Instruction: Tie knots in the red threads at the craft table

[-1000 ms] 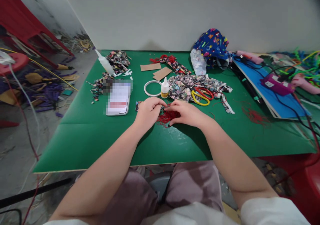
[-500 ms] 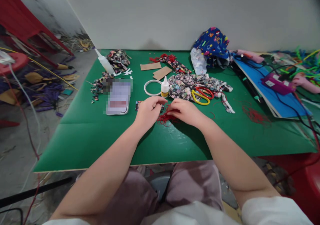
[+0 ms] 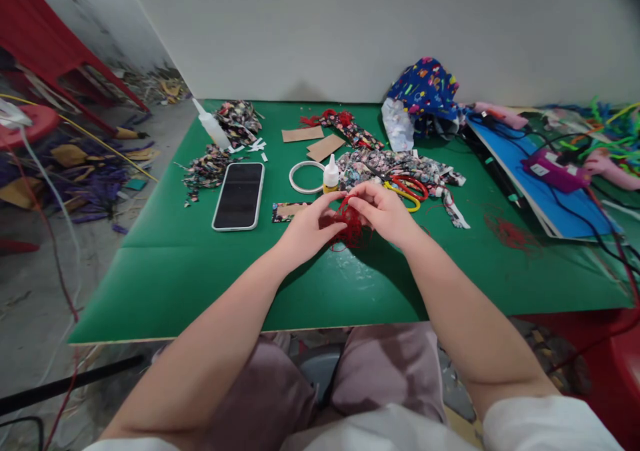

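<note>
Thread-handling step, seemingly: right hand (image 3: 389, 219) pinched red threads (image 3: 354, 233); left hand (image 3: 306, 232) beside them, thumb and forefinger apart. Bundle lay between hands, near dropper bottle (image 3: 331, 177). Loose strands seemingly called for light grip.

Even, moderate indoor light; source out of view. Soft shadows under both forearms on the green tabletop (image 3: 200, 284), pale glare patch near its middle. Slight haze, fine strands smear together. Wide-angle stretch at the edges; top right corner dark.
</note>
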Demonstrator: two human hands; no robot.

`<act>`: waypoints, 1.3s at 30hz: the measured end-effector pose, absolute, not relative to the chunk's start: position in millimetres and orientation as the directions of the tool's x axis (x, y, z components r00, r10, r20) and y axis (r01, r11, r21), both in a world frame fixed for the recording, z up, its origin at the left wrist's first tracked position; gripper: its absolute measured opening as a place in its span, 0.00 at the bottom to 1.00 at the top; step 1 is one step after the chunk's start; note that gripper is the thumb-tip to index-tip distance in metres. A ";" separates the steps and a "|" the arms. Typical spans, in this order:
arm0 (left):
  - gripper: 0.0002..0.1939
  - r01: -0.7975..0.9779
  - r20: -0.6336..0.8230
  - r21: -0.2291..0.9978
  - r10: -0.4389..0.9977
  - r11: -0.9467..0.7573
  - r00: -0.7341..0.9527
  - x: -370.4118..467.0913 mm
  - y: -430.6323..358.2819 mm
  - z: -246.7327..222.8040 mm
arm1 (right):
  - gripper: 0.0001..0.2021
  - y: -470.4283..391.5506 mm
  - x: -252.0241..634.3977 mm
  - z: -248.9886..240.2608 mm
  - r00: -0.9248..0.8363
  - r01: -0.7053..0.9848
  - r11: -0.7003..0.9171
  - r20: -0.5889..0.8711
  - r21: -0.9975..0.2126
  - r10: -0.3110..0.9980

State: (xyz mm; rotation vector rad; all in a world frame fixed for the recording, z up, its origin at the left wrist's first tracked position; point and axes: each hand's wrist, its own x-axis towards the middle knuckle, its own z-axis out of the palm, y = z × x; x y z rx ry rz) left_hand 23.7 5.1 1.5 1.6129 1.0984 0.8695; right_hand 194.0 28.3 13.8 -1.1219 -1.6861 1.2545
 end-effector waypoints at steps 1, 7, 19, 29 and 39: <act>0.25 0.277 0.042 0.951 0.942 -0.141 0.334 23.2 5.8 -0.5 | 0.07 28.7 193.9 14.0 -0.331 0.164 0.097 0.038 -0.982 0.943; 0.17 0.392 0.063 0.897 0.934 -0.207 0.351 20.9 8.6 -7.7 | 0.14 30.7 196.1 17.6 -0.239 -0.060 -0.045 -0.029 -0.997 0.971; 0.11 0.520 0.266 0.737 0.892 -0.432 0.364 25.1 3.7 4.7 | 0.14 36.3 210.0 24.1 -0.098 -0.210 -0.016 0.005 -0.978 0.995; 0.20 0.135 0.138 0.977 0.974 -0.164 0.180 33.7 -0.2 4.4 | 0.14 29.8 199.0 20.7 -0.252 -0.341 -0.123 -0.035 -0.932 0.967; 0.20 -0.118 -0.055 0.989 0.971 0.085 0.233 32.7 2.2 4.0 | 0.15 29.0 194.1 19.8 -0.312 -0.394 -0.229 -0.105 -0.890 0.944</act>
